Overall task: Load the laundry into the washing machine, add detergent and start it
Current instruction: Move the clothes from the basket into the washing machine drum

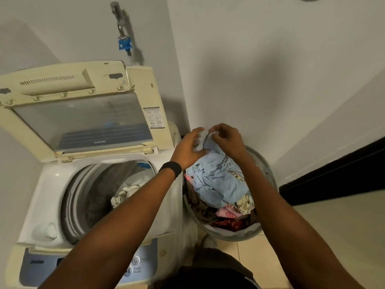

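Note:
A white top-loading washing machine [52,184] stands at the left with its lid [79,113] raised. Its drum [100,197] holds a pale cloth and some dark fabric. To its right a grey laundry basket [268,170] is full of clothes. A light blue garment [218,180] lies on top and is lifted at its upper end. My left hand [188,148] and my right hand [226,140] both pinch that raised end above the basket's far rim. A black band sits on my left wrist.
A water tap with a blue fitting [124,45] hangs on the wall above the machine. The control panel [133,265] with a start button faces me at the bottom. Pink, red and patterned clothes [229,215] fill the basket. Tiled floor [333,226] lies to the right.

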